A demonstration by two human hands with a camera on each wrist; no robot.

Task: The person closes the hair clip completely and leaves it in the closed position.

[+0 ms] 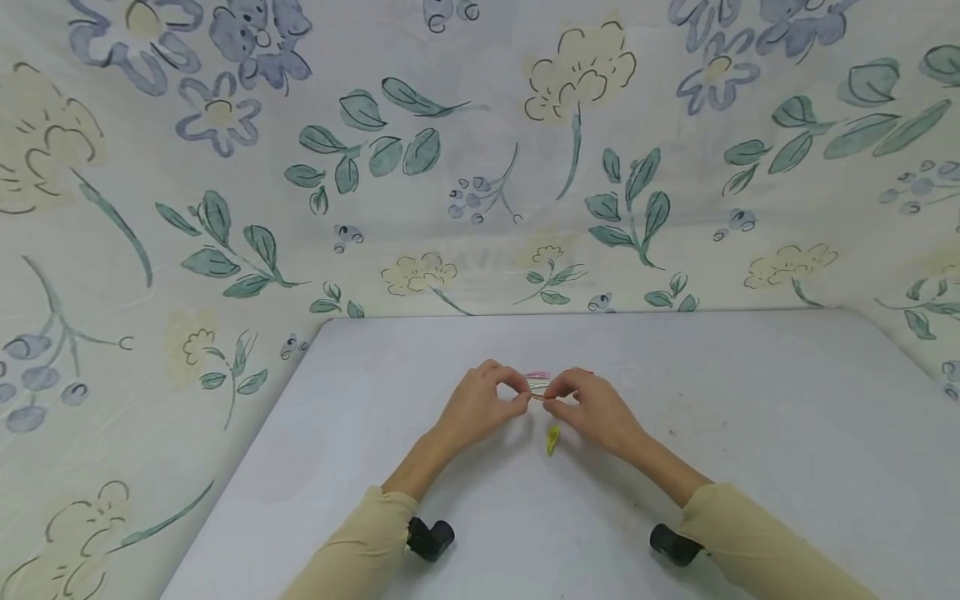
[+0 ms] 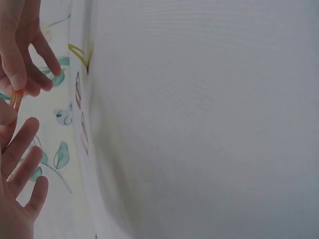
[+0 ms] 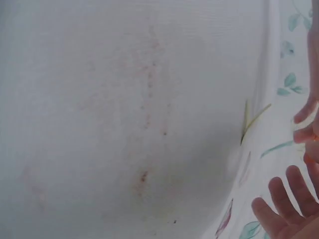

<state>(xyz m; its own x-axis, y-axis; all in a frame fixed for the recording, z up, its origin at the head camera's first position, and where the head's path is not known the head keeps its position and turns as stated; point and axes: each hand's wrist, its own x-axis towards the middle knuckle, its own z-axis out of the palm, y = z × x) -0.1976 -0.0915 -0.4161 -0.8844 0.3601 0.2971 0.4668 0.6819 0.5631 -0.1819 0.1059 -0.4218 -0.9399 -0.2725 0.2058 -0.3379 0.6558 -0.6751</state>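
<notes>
Between the two hands, a thin orange rubber band is held up over the table. My left hand pinches one end of it with thumb and forefinger. The other end sits in the pinch of my right hand. In both wrist views the remaining fingers are spread out. A yellow-green rubber band lies on the table just below the hands in the head view. Behind the fingertips lies a pink band, with a thin greenish strand near it, partly covered by the hands.
The white tabletop spreads out on both sides and carries a few small stains. A floral cloth hangs behind and along the left side. Black wrist cameras stick out from both sleeves, low over the table.
</notes>
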